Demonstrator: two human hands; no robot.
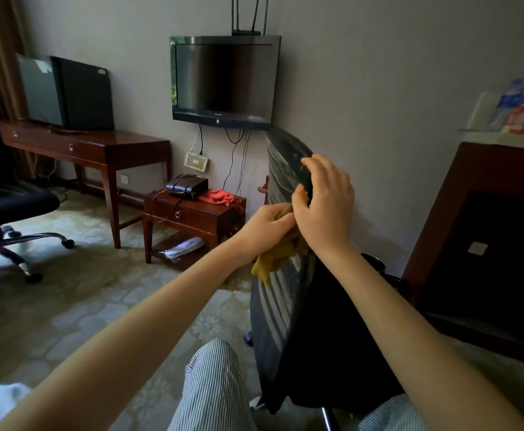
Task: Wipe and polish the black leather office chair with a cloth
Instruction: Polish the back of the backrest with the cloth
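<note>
Two bare hands meet at the backrest of one black leather office chair [282,306], which stands in front of the person with its ribbed back turned to the left. The left hand [265,223] has its grip closed on one yellow cloth [277,259], which is bunched against the backrest's left face and hangs down below the fist. The right hand [324,202] curls over the backrest's edge just above, its fingers [312,164] bent around the leather, so its grip is closed on the chair itself; the two hands touch. Two striped trouser knees show at the bottom edge. A second office chair [8,203] stands well apart at the left. One television [223,82] hangs on the wall, and two more dark screens sit on the long wooden bench [99,147]. One small side table [192,213] carries one black bag [186,185] and one red cloth [221,197].
</note>
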